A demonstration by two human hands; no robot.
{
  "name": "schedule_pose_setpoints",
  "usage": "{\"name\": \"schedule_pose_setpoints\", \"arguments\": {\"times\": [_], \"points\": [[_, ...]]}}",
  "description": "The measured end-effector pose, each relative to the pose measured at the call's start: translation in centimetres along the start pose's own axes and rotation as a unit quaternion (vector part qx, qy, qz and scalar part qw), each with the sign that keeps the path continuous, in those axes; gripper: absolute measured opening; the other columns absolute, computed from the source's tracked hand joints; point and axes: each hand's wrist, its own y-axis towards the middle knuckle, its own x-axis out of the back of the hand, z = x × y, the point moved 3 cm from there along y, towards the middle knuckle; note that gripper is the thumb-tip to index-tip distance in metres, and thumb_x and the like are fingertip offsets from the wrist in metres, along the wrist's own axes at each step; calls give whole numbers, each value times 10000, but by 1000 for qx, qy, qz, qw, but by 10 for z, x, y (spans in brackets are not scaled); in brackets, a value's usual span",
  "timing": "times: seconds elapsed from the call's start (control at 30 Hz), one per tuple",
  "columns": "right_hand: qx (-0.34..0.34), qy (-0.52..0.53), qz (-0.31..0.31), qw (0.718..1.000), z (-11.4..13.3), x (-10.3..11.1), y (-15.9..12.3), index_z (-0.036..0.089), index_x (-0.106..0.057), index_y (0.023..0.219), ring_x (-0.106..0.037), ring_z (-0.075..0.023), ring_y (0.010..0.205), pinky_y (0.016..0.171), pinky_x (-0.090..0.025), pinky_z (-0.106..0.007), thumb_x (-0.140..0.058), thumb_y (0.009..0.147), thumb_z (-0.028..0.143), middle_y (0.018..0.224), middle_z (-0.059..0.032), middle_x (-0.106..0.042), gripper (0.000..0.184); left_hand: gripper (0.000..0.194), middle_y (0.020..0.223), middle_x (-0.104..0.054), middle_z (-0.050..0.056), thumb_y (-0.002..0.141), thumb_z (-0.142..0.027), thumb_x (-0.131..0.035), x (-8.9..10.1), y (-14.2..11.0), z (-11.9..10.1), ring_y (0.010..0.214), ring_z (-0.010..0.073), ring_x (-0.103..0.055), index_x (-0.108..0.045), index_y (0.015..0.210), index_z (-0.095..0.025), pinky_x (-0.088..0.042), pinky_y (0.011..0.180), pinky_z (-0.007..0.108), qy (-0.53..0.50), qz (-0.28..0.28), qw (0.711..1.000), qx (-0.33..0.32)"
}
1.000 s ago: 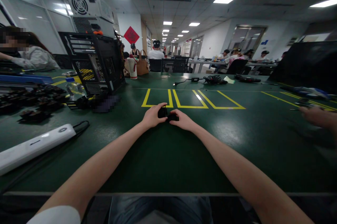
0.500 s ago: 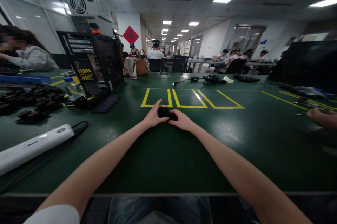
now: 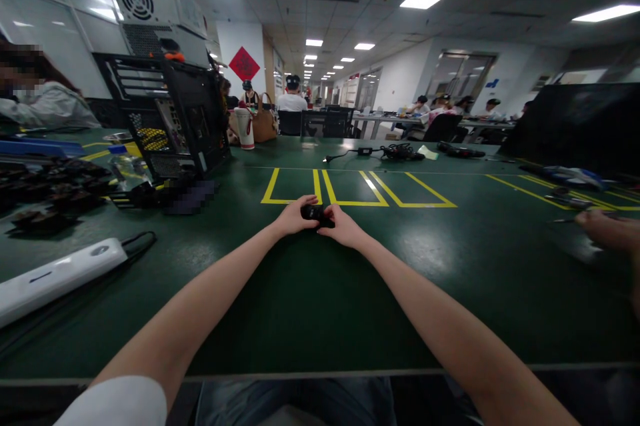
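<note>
A small black object (image 3: 312, 212) is held between both hands over the green table (image 3: 310, 306); its kind is too small and dark to make out. My left hand (image 3: 294, 217) grips it from the left, thumb below and fingers curled over its far side. From the right, my right hand (image 3: 343, 226) pinches its other end between thumb and fingers. Yellow tape outlines (image 3: 350, 203) lie on the table just beyond the hands.
At the left are a white power strip (image 3: 60, 279), black parts (image 3: 45, 219), a bottle (image 3: 127, 169) and an open computer case (image 3: 165, 113) with power supplies on top. A coiled cable (image 3: 400, 152) lies at the back. Another person's hand (image 3: 607, 229) works at the right edge.
My left fingers have closed down over the black object, and it has turned in my hands. The whole view has shifted slightly.
</note>
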Motion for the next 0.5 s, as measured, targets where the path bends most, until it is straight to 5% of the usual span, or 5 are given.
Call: {"name": "schedule_pose_setpoints", "arguments": {"times": [0.2, 0.33, 0.5], "points": [[11, -46, 66, 997, 7, 13, -5, 118, -443, 1053, -519, -197, 891, 779, -429, -347, -663, 601, 244, 999, -88, -515, 519, 585, 1148, -516, 56, 638, -254, -622, -10, -15, -30, 1068, 241, -456, -417, 1186, -229, -341, 928, 426, 84, 67, 994, -4], [39, -116, 95, 988, 21, 20, -23, 152, -541, 981, -496, -216, 926, 816, -405, -371, -612, 666, 287, 1001, -90, -506, 350, 506, 1126, -516, 45, 651, -233, -603, -7, -29, -39, 1042, 222, -471, -447, 1133, -237, -372, 898, 403, 70, 83, 994, 11], [107, -192, 98, 971, 59, 15, -75, 190, -535, 1030, -500, -222, 932, 841, -395, -390, -523, 755, 237, 1003, -84, -530, 280, 493, 1116, -500, 36, 663, -231, -588, 7, -81, -59, 1020, 178, -484, -414, 1124, -226, -389, 894, 331, 48, 102, 993, 39]]}}
